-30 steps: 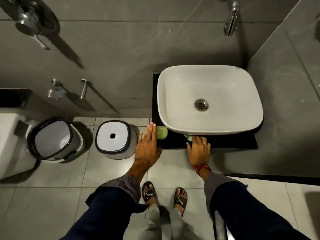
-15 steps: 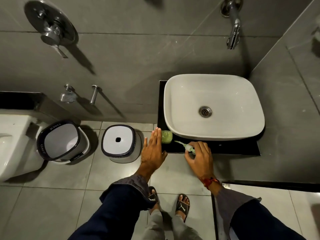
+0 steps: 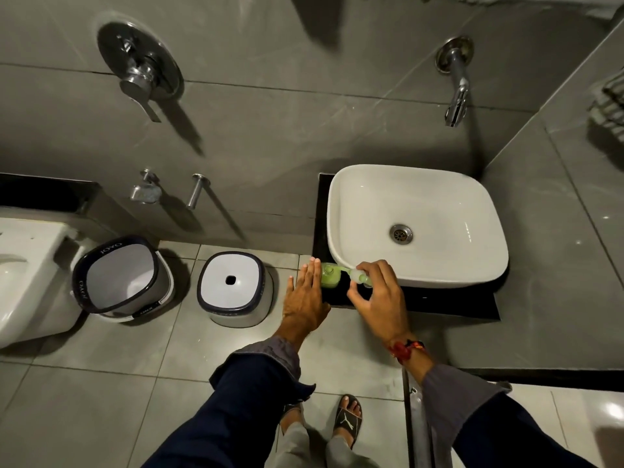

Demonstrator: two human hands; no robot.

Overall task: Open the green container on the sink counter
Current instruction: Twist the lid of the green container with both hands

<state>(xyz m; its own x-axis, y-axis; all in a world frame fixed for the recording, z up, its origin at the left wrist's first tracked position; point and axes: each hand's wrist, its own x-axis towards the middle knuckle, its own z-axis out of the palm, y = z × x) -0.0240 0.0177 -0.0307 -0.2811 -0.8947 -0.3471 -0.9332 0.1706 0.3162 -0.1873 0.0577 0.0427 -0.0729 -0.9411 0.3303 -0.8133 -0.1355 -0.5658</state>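
Observation:
The green container [image 3: 330,275] stands on the black sink counter [image 3: 439,300], at its front left corner beside the white basin [image 3: 439,204]. My left hand [image 3: 305,298] lies flat with straight fingers, its index finger against the container's left side. My right hand [image 3: 378,298] pinches a pale green pump top [image 3: 360,277] just right of the container. A thin tube [image 3: 341,267] runs from the pump top toward the container's mouth. The container's lower part is hidden in the dark behind my hands.
A wall tap [image 3: 456,96] hangs above the basin. On the floor to the left stand a white stool [image 3: 233,288] and a white bucket [image 3: 118,275], next to a toilet [image 3: 27,265]. A grey wall closes off the right side.
My right hand came from under the basin rim, took the pump top and now holds it close to the container. My left hand stayed beside the container. The view tilted up.

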